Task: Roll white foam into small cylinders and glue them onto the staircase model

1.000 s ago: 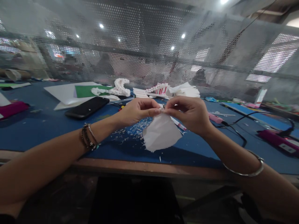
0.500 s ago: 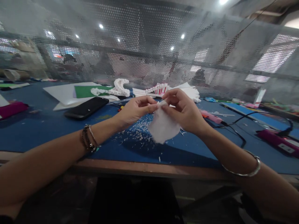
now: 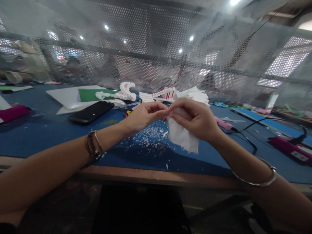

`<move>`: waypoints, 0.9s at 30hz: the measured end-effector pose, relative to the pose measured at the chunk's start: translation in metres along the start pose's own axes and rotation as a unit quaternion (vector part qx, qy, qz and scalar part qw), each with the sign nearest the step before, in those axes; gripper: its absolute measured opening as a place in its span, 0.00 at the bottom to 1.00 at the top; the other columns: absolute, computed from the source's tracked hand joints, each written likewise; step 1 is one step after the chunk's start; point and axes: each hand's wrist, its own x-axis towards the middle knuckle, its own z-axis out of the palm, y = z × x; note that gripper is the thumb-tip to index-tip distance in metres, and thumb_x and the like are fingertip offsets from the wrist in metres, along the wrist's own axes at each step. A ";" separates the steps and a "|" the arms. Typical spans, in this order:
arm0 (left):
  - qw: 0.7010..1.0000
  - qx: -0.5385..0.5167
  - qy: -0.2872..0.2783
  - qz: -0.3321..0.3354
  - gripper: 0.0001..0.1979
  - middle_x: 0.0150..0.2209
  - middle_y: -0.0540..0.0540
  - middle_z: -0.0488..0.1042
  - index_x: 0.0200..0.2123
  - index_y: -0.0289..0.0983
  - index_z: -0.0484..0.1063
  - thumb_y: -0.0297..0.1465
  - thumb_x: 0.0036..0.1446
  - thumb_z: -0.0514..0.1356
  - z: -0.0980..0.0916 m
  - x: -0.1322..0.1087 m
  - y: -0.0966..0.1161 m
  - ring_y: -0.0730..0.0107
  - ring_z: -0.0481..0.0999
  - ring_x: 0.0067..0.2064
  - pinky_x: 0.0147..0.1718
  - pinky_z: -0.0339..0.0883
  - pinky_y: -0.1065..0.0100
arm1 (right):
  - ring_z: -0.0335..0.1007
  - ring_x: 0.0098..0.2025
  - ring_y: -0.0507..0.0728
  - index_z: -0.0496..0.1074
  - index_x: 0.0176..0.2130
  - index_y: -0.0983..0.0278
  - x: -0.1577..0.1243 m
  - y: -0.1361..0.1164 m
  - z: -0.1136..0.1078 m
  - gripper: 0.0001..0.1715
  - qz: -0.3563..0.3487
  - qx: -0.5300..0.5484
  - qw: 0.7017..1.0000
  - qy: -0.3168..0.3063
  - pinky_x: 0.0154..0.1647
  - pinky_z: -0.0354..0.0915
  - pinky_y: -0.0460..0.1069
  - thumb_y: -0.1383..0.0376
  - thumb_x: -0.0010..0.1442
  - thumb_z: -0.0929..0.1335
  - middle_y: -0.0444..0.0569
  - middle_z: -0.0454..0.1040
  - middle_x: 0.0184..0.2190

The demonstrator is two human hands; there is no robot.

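White paper (image 3: 183, 138), pinched by right fingers (image 3: 182, 121), hangs inside the near table edge (image 3: 151, 173), grip of left fingers (image 3: 157, 114) unclear

Dim and greyish overall, the scene takes light from above, with a glaring lamp (image 3: 234, 2) cut off at the top edge and small bright spots (image 3: 191, 38) showing across the hazy perforated screen (image 3: 146, 39). A broad, soft shadow (image 3: 195, 162) darkens the blue tabletop (image 3: 48, 136) below centre, and the bottom middle sinks almost to black. Wide-angle stretching draws the forearms (image 3: 48, 169) toward the lower corners, the white paper (image 3: 182, 138) looks slightly smeared, and a pixelated patch (image 3: 72, 60) sits at upper left.
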 end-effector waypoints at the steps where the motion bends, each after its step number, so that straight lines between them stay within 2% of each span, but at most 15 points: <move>1: 1.000 0.011 -0.003 0.004 0.08 0.24 0.52 0.68 0.26 0.34 0.70 0.33 0.45 0.62 0.000 0.000 0.000 0.78 0.66 0.28 0.31 0.59 0.74 | 0.66 0.32 0.48 0.69 0.33 0.66 0.000 0.000 -0.002 0.06 -0.003 -0.010 1.000 -0.007 0.32 0.60 0.43 0.73 0.51 0.65 0.44 0.72 0.29; 4: 0.999 0.046 -0.004 0.004 0.08 0.22 0.53 0.66 0.25 0.34 0.68 0.33 0.46 0.61 0.001 0.000 0.002 0.79 0.64 0.26 0.28 0.58 0.74 | 0.66 0.28 0.47 0.71 0.34 0.67 0.001 -0.001 -0.008 0.07 0.005 -0.037 0.999 -0.022 0.27 0.59 0.42 0.70 0.51 0.66 0.44 0.73 0.27; 9: 0.996 0.085 -0.010 -0.010 0.06 0.22 0.53 0.64 0.25 0.34 0.67 0.31 0.47 0.60 0.002 -0.001 0.006 0.79 0.62 0.25 0.26 0.56 0.75 | 0.59 0.20 0.45 0.73 0.31 0.67 0.002 -0.002 -0.014 0.06 0.026 -0.078 0.995 -0.050 0.19 0.53 0.42 0.66 0.51 0.68 0.41 0.71 0.22; 16: 0.994 0.106 -0.018 -0.020 0.09 0.20 0.54 0.61 0.25 0.34 0.65 0.34 0.47 0.60 0.002 0.000 0.005 0.80 0.58 0.23 0.22 0.51 0.75 | 0.57 0.18 0.45 0.73 0.30 0.65 0.002 -0.004 -0.014 0.05 -0.015 -0.163 0.986 -0.040 0.19 0.52 0.42 0.65 0.52 0.67 0.41 0.70 0.19; 22: 0.993 0.118 -0.013 -0.023 0.08 0.20 0.54 0.61 0.24 0.34 0.64 0.33 0.48 0.58 0.001 0.000 0.003 0.79 0.58 0.23 0.22 0.51 0.75 | 0.61 0.19 0.46 0.72 0.28 0.63 0.000 0.000 -0.012 0.04 -0.064 -0.186 0.980 -0.019 0.20 0.54 0.43 0.67 0.53 0.66 0.41 0.71 0.20; 27: 0.992 0.124 -0.009 -0.033 0.08 0.20 0.54 0.61 0.24 0.35 0.65 0.33 0.47 0.59 0.000 0.000 0.004 0.79 0.59 0.23 0.22 0.52 0.75 | 0.63 0.21 0.48 0.69 0.28 0.62 0.001 0.001 -0.012 0.05 -0.046 -0.176 0.983 -0.040 0.23 0.56 0.44 0.68 0.54 0.64 0.42 0.72 0.22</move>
